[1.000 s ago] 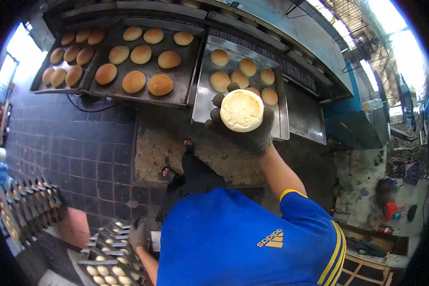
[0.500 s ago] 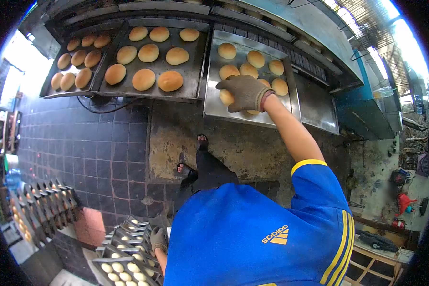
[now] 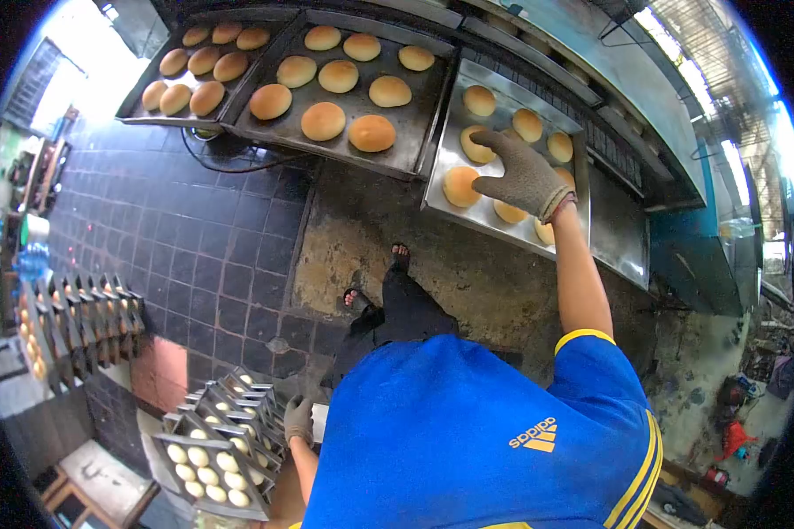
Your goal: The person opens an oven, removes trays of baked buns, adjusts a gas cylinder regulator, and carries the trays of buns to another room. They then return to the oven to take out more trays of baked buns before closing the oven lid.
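My right hand [image 3: 522,175], in a brown knit glove, reaches over the metal tray [image 3: 582,189] on the right. Its thumb and fingers are spread, around and over several golden buns; one bun [image 3: 461,187] lies by the thumb and another bun [image 3: 477,144] under the fingertips. No bun is lifted in it. Down at my left side, my gloved left hand [image 3: 298,420] hangs beside a rack of trays [image 3: 278,458] holding pale dough balls [image 3: 209,476]. Its fingers look loosely extended, and whether they touch the rack I cannot tell.
Two darker trays of baked buns, the middle tray [image 3: 362,106] and the left tray [image 3: 141,110], stand along the oven [image 3: 582,62]. Another loaded rack [image 3: 79,331] is at the far left. A cable [image 3: 229,167] hangs below the trays. Dark tiles [image 3: 212,229] cover the floor.
My right hand has drawn back toward the right, showing more buns at its left; its fingers are spread apart. The left hand has risen slightly beside the rack. The view has turned.
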Demonstrator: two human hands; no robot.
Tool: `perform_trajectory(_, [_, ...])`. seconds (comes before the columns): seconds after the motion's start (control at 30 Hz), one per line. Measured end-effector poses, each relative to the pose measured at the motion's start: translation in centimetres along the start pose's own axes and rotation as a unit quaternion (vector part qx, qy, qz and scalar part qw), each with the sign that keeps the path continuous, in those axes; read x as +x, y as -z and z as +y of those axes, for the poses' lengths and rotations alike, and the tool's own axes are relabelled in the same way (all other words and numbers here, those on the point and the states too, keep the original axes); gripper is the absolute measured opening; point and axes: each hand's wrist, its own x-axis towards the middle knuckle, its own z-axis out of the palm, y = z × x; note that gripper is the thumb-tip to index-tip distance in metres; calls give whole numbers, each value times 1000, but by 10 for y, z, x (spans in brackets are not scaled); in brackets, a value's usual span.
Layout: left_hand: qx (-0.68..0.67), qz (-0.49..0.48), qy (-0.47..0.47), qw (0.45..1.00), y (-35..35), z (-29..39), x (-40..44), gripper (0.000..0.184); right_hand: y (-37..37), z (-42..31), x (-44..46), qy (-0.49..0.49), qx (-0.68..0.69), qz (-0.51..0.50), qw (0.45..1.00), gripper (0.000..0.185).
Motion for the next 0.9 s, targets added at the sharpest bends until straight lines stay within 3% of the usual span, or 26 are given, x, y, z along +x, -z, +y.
perform_trajectory(0.1, [41,-21,9,999,-4,-5,-6,66,-9,-27,22,11,56,-21,998,83])
perform_trajectory(0.17, [56,-22,46,997,-12,-24,10,71,-18,-55,54,32,16,-20,999,82])
perform_trajectory(0.23, [93,-9,0,996,-10,-67,53,71,-32,-72,94,78,4,-9,997,81])
perform_trajectory(0.33, [72,39,-43,996,-7,-26,29,69,-60,-80,163,107,-76,-102,986,85])
perform_trajectory(0.4, [-34,58,-74,995,-14,1,14,58,-85,-75,194,130,-99,-113,980,88])
perform_trajectory(0.43, [-22,84,-115,990,-16,6,5,57,-97,-75,205,143,-116,-114,976,91])
perform_trajectory(0.57, [-84,110,-46,989,-36,23,-41,64,-114,-100,210,108,-89,-141,980,89])
perform_trajectory(0.7, [-55,102,9,993,-71,-1,-58,65,-129,-111,214,89,-97,-139,982,70])
perform_trajectory(0.9, [-127,99,30,987,-105,-23,-66,69,-140,-113,216,106,-140,-107,979,63])
